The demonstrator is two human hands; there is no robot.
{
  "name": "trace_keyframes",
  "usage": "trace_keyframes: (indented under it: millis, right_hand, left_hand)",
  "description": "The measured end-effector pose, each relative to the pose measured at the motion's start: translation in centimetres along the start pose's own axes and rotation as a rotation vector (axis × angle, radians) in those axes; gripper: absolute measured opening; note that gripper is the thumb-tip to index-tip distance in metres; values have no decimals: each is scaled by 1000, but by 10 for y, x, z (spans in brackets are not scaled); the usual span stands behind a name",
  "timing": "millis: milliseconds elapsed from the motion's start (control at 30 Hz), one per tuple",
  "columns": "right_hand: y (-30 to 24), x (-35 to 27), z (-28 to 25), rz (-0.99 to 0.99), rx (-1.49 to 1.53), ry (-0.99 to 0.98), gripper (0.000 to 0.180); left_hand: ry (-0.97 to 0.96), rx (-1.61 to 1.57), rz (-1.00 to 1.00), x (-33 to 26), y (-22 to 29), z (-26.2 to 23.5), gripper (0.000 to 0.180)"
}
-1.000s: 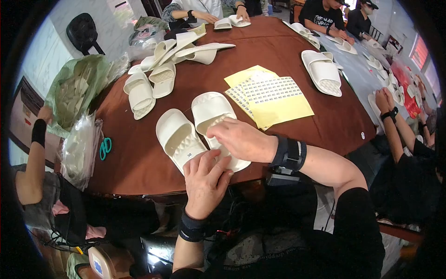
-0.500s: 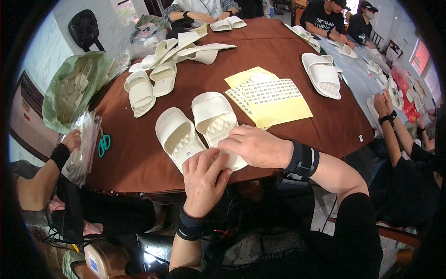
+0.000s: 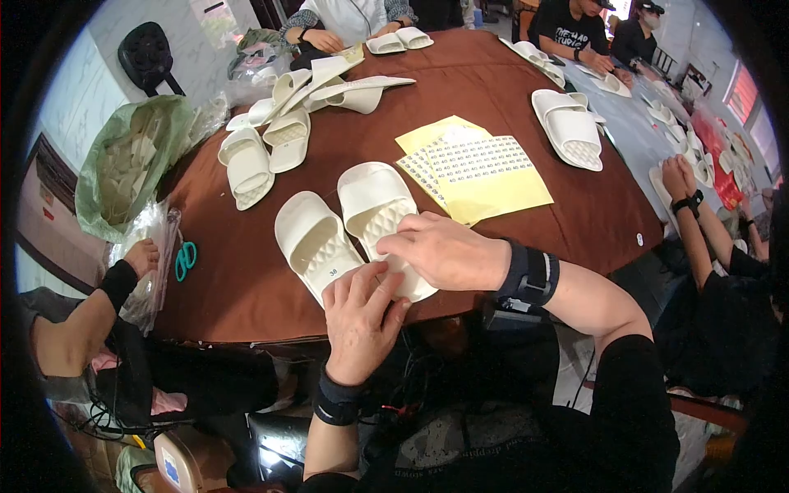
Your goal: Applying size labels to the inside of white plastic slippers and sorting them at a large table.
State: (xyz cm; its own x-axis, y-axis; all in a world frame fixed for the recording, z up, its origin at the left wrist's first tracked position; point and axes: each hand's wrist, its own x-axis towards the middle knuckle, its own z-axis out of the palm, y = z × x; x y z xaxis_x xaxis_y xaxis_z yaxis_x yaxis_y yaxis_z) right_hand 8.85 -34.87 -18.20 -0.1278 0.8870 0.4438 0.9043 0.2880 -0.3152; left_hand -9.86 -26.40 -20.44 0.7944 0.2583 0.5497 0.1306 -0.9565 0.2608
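1. Clock centred on the pair, twelve toward the top: the left slipper (image 3: 309, 234) and right slipper (image 3: 376, 197) lie side by side near the desk (image 3: 608, 215)'s near edge, straps toward eleven.
2. At six, the left hand (image 3: 360, 324) covers much of both heels; its fingers are slightly spread, thumb apart, tips on the footbeds.
3. At four, the right hand (image 3: 452, 256) reaches over the right slipper's heel, fingers curled. Their tips are partly hidden, so I cannot tell whether they pinch anything.
4. At nine, the teal loops of the scissors (image 3: 186, 261) show; the blades are hard to make out beside clear bags (image 3: 156, 283), which a co-worker's hand (image 3: 145, 256) partly covers.
5. At one, fanned yellow sheets (image 3: 501, 195) overlap, so the lower ones show only in part. The slipper heap (image 3: 283, 123) at eleven hides some of its own pieces.
6. The co-workers at the far side are cut off by the upper rim.
7. The desk's near edge runs just below the heels, leaving little room at six. Wider brown cloth stretches at three, out to the right edge, and at nine, between left slipper and scissors.
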Motion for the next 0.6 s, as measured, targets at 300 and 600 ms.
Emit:
trace_keyframes:
  millis: [300, 600]
  right_hand:
    - [-5, -4, -5, -12, 49, -12, 20]
    - [-3, -4, -4, -54, -2, 23, 17]
  left_hand:
    - [10, -11, -2, 0, 0, -1, 34]
    - [1, -7, -13, 0, 0, 1, 34]
